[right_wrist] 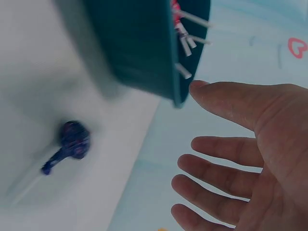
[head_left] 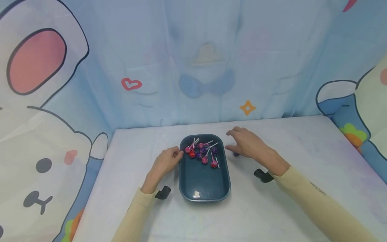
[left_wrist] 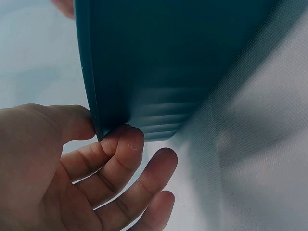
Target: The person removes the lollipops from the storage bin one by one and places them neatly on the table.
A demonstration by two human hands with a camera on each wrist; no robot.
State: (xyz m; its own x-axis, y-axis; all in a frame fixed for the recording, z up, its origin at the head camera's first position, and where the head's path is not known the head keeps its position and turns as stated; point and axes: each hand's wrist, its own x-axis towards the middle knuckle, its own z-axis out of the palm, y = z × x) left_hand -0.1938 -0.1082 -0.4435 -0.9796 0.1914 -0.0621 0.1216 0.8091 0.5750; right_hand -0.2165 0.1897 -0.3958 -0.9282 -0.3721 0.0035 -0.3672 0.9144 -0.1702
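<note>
A dark teal tray [head_left: 205,183] stands on the table, with several lollipops [head_left: 205,161] in pink, red and purple wrappers bunched in its far half. My left hand [head_left: 165,163] pinches the tray's left rim; in the left wrist view its thumb [left_wrist: 77,122] and index finger meet across the edge. Just beyond the tray's right side is my right hand [head_left: 246,143], its fingers spread and nothing in them. Below that hand, a single purple lollipop [right_wrist: 74,139] lies on the table, mostly hidden by the hand in the head view.
The white-covered table [head_left: 136,144] reaches back to a light blue printed curtain [head_left: 145,60]. Dark wrist camera mounts [head_left: 263,175] stick out from both sleeves. A large bear figure [head_left: 42,174] is printed on the cloth at the left.
</note>
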